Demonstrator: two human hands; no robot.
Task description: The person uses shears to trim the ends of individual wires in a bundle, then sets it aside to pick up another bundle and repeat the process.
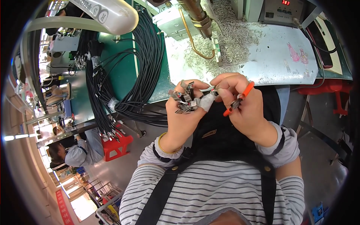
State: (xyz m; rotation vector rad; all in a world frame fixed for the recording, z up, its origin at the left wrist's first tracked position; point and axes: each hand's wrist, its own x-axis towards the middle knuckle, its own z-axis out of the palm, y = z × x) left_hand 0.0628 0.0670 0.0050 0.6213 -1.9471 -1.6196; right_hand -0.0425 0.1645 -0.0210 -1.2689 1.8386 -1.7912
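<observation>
In my left hand (182, 122) is a bunch of cable ends with silver metal connectors (184, 99), fanned out above the fingers. White wrapping (205, 102) covers my left thumb. My right hand (245, 110) has orange-handled pliers (247, 90) tucked across its palm, the dark metal part showing between the fingers. Its fingertips pinch a small cable end (213, 90) together with my left thumb and finger. The fingers partly hide that end. From the left hand, black cables (146, 117) trail left toward the table.
Ahead, a machine head (197, 20) stands over a pale board (273, 71) strewn with small metal pieces (232, 41). Bundled black cables (157, 52) lie on the green table (125, 71). A control box (283, 13) sits far right. Red stools (120, 148) and a seated person (80, 152) are left.
</observation>
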